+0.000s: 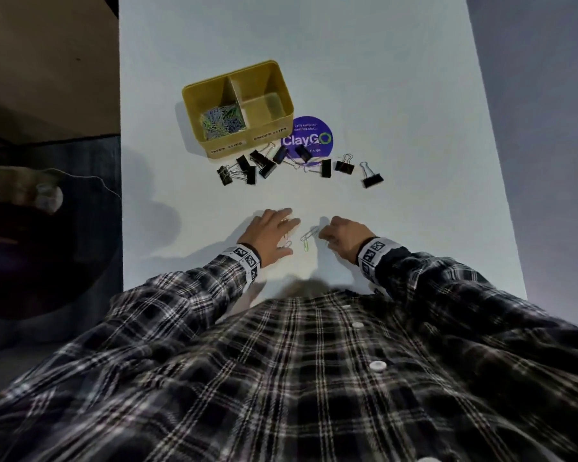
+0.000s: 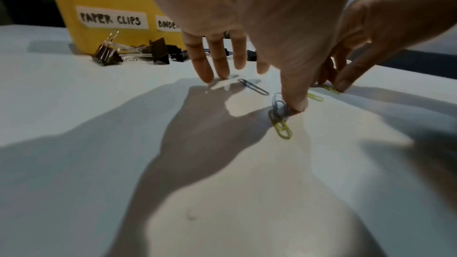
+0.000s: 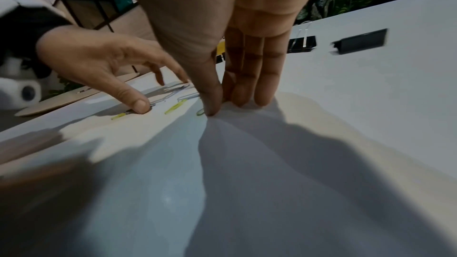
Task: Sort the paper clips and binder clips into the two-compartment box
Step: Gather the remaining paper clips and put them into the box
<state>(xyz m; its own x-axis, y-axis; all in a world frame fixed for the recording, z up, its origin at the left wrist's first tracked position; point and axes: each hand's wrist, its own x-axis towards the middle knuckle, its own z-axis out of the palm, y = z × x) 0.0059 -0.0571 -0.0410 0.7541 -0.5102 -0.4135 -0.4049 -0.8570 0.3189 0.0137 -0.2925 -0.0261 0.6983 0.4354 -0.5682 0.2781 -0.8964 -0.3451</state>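
Note:
The yellow two-compartment box [image 1: 197, 95] stands mid-table; its left compartment holds a heap of paper clips [image 1: 222, 123], and its right one is bare. Several black binder clips [image 1: 266, 165] lie scattered in front of it. A few loose paper clips [image 1: 309, 236] lie between my hands near the front edge. My left hand [image 1: 281, 228] is spread flat, its thumb pressing a blue and yellow-green cluster of clips [image 2: 280, 118]. A blue clip [image 2: 253, 87] lies by its fingertips. My right hand [image 3: 222, 99] pinches a green clip [image 3: 200, 112] against the table with thumb and fingers.
A round purple sticker [image 1: 309, 138] lies on the white table [image 1: 397, 111] beside the box, partly under binder clips. Two binder clips [image 3: 359, 41] sit to the right of my right hand. The table's left edge borders a dark area with a seated person.

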